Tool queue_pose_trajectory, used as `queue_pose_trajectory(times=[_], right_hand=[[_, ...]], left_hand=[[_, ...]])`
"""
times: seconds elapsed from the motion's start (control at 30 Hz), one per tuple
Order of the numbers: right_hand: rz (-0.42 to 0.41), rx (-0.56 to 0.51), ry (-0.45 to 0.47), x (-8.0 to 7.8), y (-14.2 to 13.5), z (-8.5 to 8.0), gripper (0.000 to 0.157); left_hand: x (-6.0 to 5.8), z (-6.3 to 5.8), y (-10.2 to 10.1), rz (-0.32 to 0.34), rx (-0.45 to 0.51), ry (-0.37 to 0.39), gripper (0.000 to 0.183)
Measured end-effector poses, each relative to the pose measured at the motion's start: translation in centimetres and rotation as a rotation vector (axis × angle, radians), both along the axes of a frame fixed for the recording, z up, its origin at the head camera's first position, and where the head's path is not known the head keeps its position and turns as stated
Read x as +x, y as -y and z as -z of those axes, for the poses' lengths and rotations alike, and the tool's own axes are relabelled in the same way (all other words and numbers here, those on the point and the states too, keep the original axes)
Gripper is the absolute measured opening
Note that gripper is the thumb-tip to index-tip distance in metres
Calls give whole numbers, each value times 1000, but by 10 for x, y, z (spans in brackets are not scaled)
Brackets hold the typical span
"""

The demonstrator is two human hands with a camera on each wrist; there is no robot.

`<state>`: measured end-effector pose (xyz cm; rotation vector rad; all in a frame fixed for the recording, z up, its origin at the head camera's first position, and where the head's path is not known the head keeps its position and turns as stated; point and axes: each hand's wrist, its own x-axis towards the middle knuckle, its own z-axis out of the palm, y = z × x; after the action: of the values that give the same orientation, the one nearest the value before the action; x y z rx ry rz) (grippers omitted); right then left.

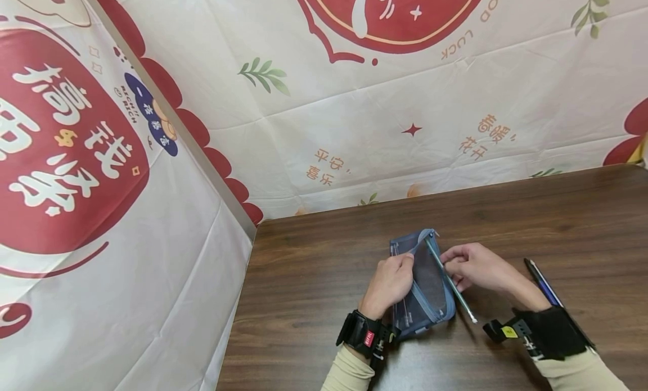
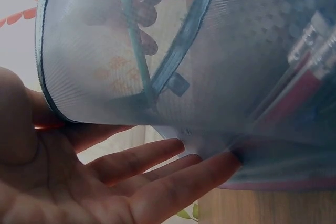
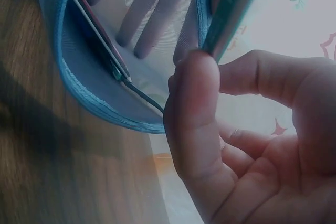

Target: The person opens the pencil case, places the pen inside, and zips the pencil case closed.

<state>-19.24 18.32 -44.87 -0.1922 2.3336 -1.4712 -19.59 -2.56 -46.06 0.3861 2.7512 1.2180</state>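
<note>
A blue mesh pencil case [image 1: 427, 290] with its zipper open is tilted up over the table. My left hand [image 1: 390, 279] grips its side, thumb in front and fingers behind the mesh [image 2: 157, 174]. Between thumb and fingertips, my right hand [image 1: 478, 265] pinches a green pencil [image 1: 459, 297]. One end of that pencil reaches into the case's opening near its top corner, while the pale-tipped end sticks out toward the lower right. Through the mesh in the left wrist view, several pens [image 2: 294, 95] show inside; a thin red-and-white one [image 3: 100, 32] appears in the right wrist view.
On the brown wooden table [image 1: 304, 290], black and blue pens [image 1: 544, 284] lie right of the case, partly covered by the right wrist. A printed white cloth [image 1: 405, 115] hangs along the table's back edge, and a cloth-covered panel [image 1: 167, 267] stands at the left.
</note>
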Motion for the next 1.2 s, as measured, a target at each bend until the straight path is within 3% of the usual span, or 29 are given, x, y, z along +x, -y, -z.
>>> queue_pose_trajectory(times=[0.73, 1.2], right_hand=[[77, -63, -12, -3, 15, 1, 39], [101, -47, 12, -2, 23, 2, 36]], left_hand=[[1, -2, -2, -2, 6, 6, 44], [2, -3, -3, 11, 30, 34, 44]])
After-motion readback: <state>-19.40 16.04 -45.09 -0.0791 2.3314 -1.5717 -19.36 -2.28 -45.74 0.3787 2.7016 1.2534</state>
